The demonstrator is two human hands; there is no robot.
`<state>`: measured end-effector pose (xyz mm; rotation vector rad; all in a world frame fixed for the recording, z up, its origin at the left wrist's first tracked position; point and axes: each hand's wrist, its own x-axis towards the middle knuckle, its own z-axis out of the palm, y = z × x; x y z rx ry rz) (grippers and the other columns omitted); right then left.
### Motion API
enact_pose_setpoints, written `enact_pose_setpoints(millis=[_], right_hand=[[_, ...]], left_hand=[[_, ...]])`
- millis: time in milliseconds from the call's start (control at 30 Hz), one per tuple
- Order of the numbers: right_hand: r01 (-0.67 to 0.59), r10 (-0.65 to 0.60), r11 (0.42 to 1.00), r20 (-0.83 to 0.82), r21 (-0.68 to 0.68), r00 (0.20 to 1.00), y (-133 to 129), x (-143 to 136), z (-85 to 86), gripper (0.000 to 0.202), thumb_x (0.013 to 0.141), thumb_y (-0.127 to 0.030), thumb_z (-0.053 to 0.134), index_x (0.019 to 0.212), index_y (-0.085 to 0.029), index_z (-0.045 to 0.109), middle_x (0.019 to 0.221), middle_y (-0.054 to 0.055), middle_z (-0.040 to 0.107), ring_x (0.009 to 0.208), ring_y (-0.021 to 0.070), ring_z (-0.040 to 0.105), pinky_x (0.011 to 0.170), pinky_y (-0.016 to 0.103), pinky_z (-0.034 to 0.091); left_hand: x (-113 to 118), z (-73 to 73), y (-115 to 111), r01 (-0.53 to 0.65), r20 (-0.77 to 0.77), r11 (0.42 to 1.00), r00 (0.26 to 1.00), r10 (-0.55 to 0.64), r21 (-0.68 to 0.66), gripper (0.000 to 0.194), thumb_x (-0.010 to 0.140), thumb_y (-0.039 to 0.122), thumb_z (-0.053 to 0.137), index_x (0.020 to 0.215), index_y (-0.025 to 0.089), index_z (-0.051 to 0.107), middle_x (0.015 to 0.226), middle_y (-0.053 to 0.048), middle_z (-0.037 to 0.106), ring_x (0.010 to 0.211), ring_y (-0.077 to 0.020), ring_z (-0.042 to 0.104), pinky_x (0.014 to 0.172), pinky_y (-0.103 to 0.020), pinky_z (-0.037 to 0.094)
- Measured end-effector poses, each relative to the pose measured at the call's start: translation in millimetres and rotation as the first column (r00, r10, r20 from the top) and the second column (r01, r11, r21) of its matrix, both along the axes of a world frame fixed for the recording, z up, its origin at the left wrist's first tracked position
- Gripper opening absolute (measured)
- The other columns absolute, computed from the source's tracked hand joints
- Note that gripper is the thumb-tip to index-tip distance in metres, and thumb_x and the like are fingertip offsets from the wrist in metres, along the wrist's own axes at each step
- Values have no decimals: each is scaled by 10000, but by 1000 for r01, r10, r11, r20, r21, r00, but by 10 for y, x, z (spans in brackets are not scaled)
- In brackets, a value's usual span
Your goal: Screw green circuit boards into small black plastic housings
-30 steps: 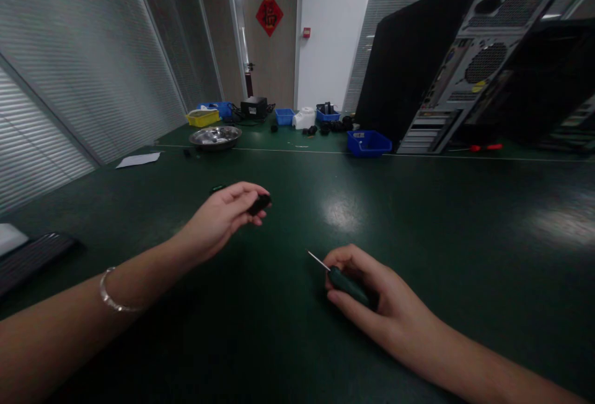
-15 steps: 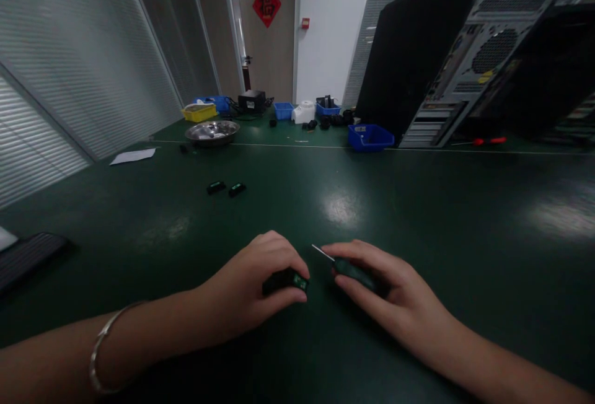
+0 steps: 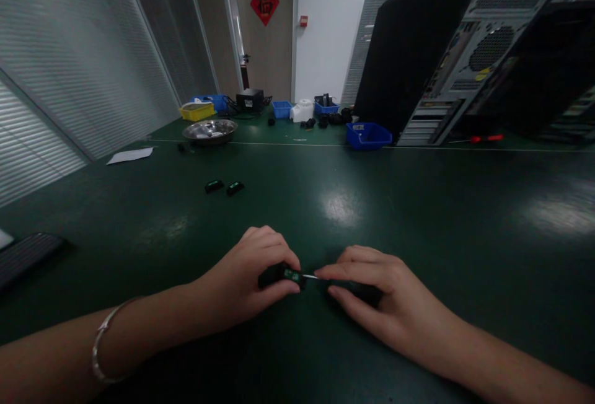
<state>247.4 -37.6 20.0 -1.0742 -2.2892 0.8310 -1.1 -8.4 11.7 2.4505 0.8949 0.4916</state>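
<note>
Between thumb and fingers, my left hand point(image 3: 260, 267) grips a small black module with a green circuit board point(image 3: 292, 276) showing at its end. My right hand point(image 3: 385, 292) is closed around the dark handle of a screwdriver point(image 3: 310, 277), index finger stretched along its thin metal shaft. The shaft points left and its tip meets the right end of the module. Two similar black modules lie farther off to the left, one point(image 3: 214, 186) beside the other point(image 3: 235, 188).
At the back stand a steel bowl point(image 3: 210, 139), a yellow bin point(image 3: 198, 113) and a blue bin point(image 3: 369, 144). A computer case point(image 3: 418, 63) rises at the right. A keyboard point(image 3: 30, 258) sits at the left edge, with white paper point(image 3: 130, 155) beyond it.
The screwdriver has swung from pointing up and left to nearly level, and its tip now meets the module's end. My left hand has shifted slightly left with the module.
</note>
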Motion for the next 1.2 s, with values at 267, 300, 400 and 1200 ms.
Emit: enact_pose_setpoints(millis=[267, 300, 400, 1200], right_hand=[[7, -7, 999, 1, -35, 1000, -8, 4, -1, 289, 920, -150, 570, 1138, -250, 730, 915, 48, 679, 840, 192, 644, 725, 315, 518], [4, -4, 999, -3, -38, 1000, -9, 6, -7, 291, 921, -148, 570, 1140, -253, 728, 934, 49, 672, 852, 191, 642, 730, 313, 521], [-3, 2, 999, -12, -41, 1000, -11, 17, -33, 298, 924, -140, 570, 1150, -262, 720, 996, 51, 652, 888, 189, 636, 748, 307, 527], [-79, 75, 995, 47, 68, 996, -23, 32, -74, 376, 950, -135, 527, 1285, -283, 615, 1076, 44, 692, 956, 217, 613, 843, 385, 501]], left_hand=[[11, -19, -5, -2, 51, 1000, 999, 3, -9, 131, 874, 259, 702, 987, 203, 666, 932, -27, 669, 917, -214, 572, 826, -348, 361], [12, -22, -1, -13, 54, 1000, 998, 13, -11, 130, 872, 262, 706, 980, 201, 667, 921, -26, 668, 910, -212, 573, 822, -346, 363], [7, -28, 8, -42, 69, 999, 997, 43, -16, 123, 865, 260, 714, 960, 198, 668, 905, -21, 661, 896, -207, 571, 810, -339, 369], [28, 2, -41, -43, 173, 983, 982, 75, -179, 105, 892, 219, 668, 991, 187, 680, 901, -25, 677, 818, -170, 612, 744, -285, 445]])
